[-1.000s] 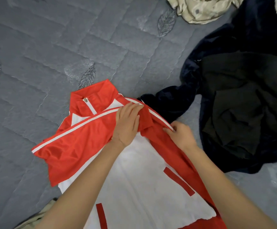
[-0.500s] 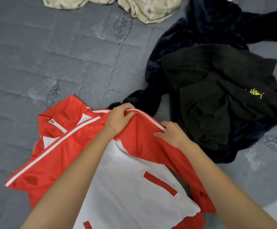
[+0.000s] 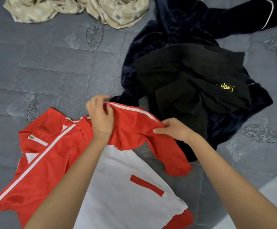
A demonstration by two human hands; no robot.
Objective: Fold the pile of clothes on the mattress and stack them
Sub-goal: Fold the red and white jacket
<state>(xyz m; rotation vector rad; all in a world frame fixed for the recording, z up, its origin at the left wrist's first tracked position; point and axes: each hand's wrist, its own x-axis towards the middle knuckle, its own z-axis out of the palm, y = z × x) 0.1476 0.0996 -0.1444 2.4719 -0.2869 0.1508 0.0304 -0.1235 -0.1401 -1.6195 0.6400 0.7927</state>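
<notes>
Now left hand [image 3: 101, 119] and right hand [image 3: 174, 131] pinch the red-and-white jacket sleeve [image 3: 134, 128].

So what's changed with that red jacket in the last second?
Both hands have lifted the red sleeve off the white front; its cuff now droops. The left hand, resting on it before, now grips it near the shoulder; the right hand keeps pinching its striped edge. The dark pile and beige cloth lie as before.

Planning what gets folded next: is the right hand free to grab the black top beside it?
Probably not yet: the right hand pinches the red sleeve. The black top lies uncovered close by.
</notes>
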